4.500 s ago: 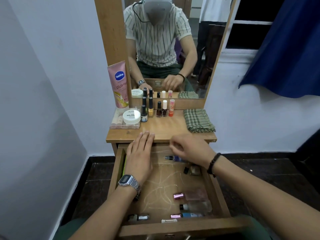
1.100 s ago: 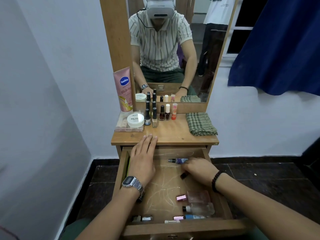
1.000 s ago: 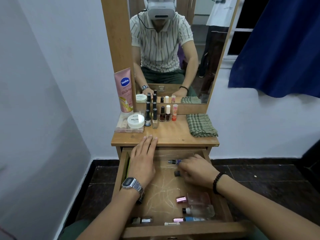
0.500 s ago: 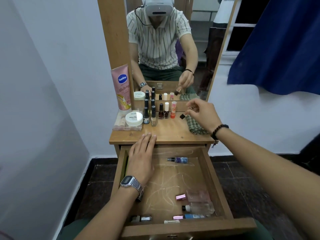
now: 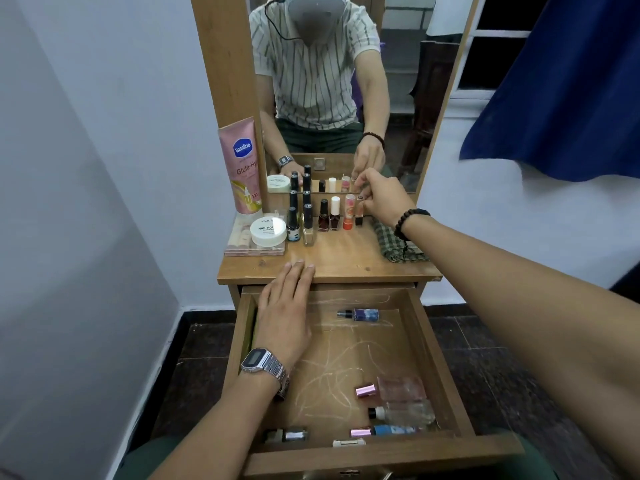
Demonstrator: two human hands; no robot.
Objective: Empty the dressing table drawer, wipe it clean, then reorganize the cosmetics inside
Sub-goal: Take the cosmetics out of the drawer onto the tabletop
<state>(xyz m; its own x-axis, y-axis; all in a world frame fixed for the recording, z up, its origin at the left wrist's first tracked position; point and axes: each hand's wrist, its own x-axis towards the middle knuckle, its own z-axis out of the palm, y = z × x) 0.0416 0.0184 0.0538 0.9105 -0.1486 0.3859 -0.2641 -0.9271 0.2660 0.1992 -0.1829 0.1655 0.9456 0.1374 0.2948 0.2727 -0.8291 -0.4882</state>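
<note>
While the left hand [image 5: 282, 317] lies flat and open over the drawer [image 5: 429, 358], the right hand [image 5: 382, 199] pinches a small, light, likely breakable glass bottle [image 5: 359, 211] by its cap, at the row's end behind the drawer.

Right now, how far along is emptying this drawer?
Partway. A row of small bottles already stands on the tabletop. The right hand is setting another small bottle at the row's end; the left hand rests on the drawer. Several bottles, including the blue one, remain inside. The folded cloth lies unused.
</note>
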